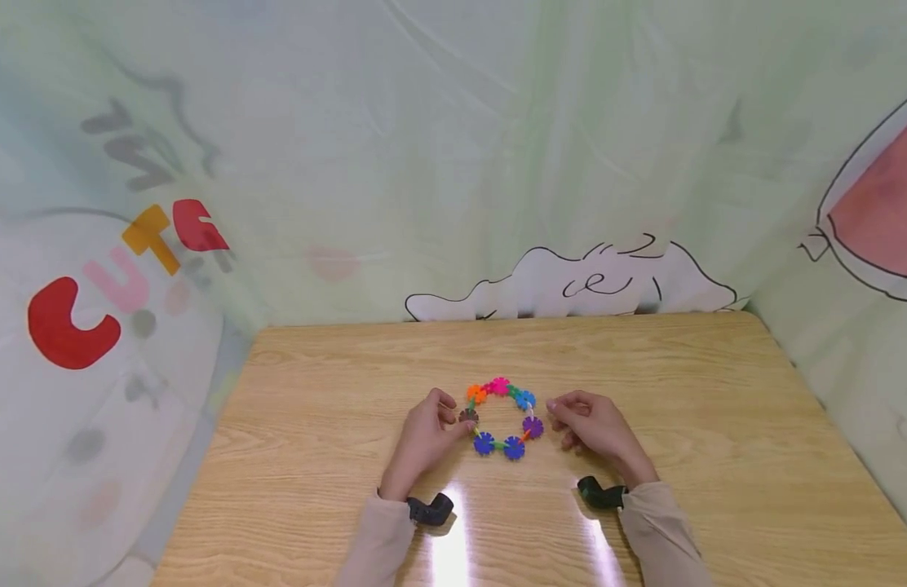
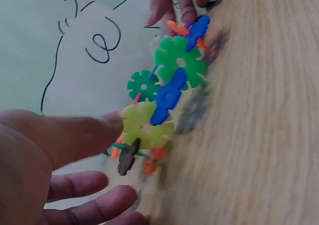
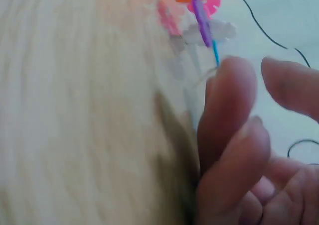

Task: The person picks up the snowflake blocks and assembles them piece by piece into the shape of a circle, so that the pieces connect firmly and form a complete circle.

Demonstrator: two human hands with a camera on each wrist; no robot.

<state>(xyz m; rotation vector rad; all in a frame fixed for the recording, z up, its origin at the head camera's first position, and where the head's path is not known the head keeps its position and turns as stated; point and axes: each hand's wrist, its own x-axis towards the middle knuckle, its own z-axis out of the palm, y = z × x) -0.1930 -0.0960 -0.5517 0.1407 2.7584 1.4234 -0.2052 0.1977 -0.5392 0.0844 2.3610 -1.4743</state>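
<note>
Notched plastic snowflake discs are joined edge to edge into a closed ring on the table, among them a pink disc [image 1: 501,386], an orange disc [image 1: 476,395] and a purple disc [image 1: 533,427]. My left hand [image 1: 424,434] is at the ring's left side, its thumb tip right by the brown disc [image 1: 469,416] and, in the left wrist view, overlapping the edge of the yellow disc [image 2: 137,128]. Its other fingers are spread apart from the thumb. To the right of the ring, my right hand [image 1: 595,422] holds nothing, thumb and forefinger separated.
The wood-grain table [image 1: 314,489] runs back to a printed curtain [image 1: 351,163], which also hangs along both sides. A dark camera mount [image 1: 431,510] is strapped on the left wrist, another dark mount [image 1: 600,493] on the right.
</note>
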